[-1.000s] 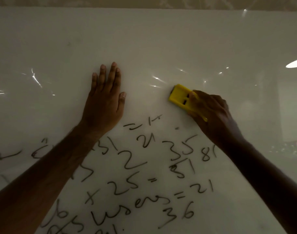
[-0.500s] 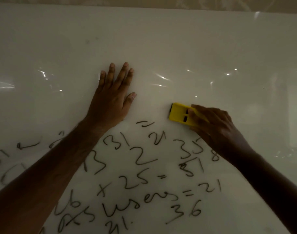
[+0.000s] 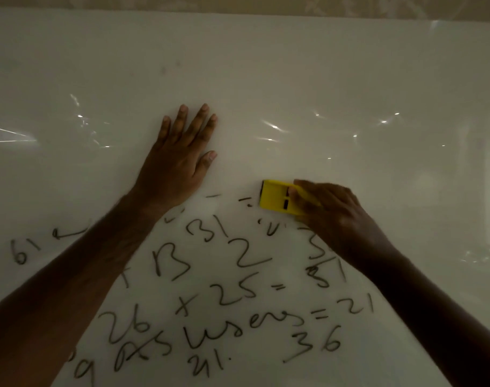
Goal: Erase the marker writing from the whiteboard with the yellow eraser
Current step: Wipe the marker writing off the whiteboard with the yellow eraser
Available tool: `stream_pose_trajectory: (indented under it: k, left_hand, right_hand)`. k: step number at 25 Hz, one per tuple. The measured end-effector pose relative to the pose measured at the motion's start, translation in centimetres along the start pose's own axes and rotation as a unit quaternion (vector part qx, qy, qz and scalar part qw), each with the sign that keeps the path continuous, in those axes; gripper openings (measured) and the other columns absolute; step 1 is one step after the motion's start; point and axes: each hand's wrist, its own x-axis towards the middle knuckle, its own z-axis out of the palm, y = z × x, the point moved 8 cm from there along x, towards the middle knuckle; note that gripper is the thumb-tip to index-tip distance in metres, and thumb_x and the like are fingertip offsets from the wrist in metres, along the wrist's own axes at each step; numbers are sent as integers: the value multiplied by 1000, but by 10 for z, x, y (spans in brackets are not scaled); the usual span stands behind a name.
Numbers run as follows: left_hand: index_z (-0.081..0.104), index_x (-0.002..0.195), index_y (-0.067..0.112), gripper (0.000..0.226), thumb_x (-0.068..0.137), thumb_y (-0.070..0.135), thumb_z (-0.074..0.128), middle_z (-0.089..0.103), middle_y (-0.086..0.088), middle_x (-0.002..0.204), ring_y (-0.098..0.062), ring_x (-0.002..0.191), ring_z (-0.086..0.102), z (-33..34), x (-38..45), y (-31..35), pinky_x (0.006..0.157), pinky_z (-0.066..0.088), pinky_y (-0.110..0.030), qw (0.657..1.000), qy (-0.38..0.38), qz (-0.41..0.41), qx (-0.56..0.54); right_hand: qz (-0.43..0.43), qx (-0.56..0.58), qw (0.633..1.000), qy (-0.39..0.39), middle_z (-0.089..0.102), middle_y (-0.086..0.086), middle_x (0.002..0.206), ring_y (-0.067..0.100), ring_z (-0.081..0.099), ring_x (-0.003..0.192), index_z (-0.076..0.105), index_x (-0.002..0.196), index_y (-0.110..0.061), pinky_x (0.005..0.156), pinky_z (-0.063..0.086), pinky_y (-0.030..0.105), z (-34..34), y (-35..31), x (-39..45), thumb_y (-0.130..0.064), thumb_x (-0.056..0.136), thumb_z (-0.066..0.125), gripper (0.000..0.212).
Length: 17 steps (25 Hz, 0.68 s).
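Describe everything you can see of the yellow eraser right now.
The yellow eraser is a small rectangular block that looks like hard plastic, with two dark slots on its back and a dark strip along its left edge. It lies flat against the whiteboard, just above the remaining writing. The right hand grips its right end and covers that part.

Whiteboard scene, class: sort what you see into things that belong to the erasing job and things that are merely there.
Belonging to the job:
- glossy white whiteboard
- black marker writing
- yellow plastic block eraser
- right hand, gripping the eraser
- left hand, flat on the board

Merely there:
- beige patterned wall above the board
- light reflections on the board
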Motion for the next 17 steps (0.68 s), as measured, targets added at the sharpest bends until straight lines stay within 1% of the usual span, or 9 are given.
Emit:
stream_pose_trajectory:
  k: [2,5,8,11,13,15,17]
  left_hand:
    - [23,173,16,66,114,46,28,17,-8,181,-42,167,14,-2,1,-5,134,10,-58,1000,-4,-6,-2]
    - [22,174,17,66,114,46,27,16,-7,182,-42,167,12,-3,1,-7,133,9,-59,1000,-13,-14,-8]
    - [21,174,18,66,114,44,27,15,-6,182,-41,167,11,-4,-5,-13,134,9,-60,1000,-12,-25,-10]
    - [21,174,16,66,114,44,26,16,-6,182,-41,167,12,-9,-20,-28,134,12,-62,999,-8,-39,-15]
    - [21,174,16,67,114,46,26,16,-7,182,-42,167,13,-10,-30,-32,134,12,-62,999,-5,-41,-15]
    - [21,174,16,66,115,46,27,16,-8,182,-42,167,12,-9,-35,-31,134,11,-61,999,-3,-47,-11]
    - [23,173,16,65,115,44,28,17,-8,181,-42,167,13,-10,-35,-29,134,11,-61,999,6,-53,-10]
  right_hand:
    - [33,-16,999,34,57,14,154,39,62,126,58,149,-12,106,50,50,-3,9,29,-32,105,59,48]
    - [33,1,998,47,57,14,154,38,63,124,60,146,-12,104,50,50,13,-17,60,-32,104,62,47]
    - [-9,23,1000,18,54,14,157,35,61,130,57,150,-14,106,49,50,29,-52,39,-28,104,68,50]
    - [-36,14,999,-12,53,13,158,35,60,134,54,153,-15,105,49,52,23,-56,9,-26,104,70,53]
    - [-11,-5,1000,-1,54,14,156,36,61,131,55,152,-15,103,50,52,13,-39,11,-28,104,66,51]
    - [35,-22,999,31,57,13,153,37,62,126,58,150,-14,100,51,51,9,-26,32,-32,106,61,48]
    - [60,-16,997,52,57,12,153,36,62,124,58,149,-14,100,51,50,14,-36,61,-34,106,59,47]
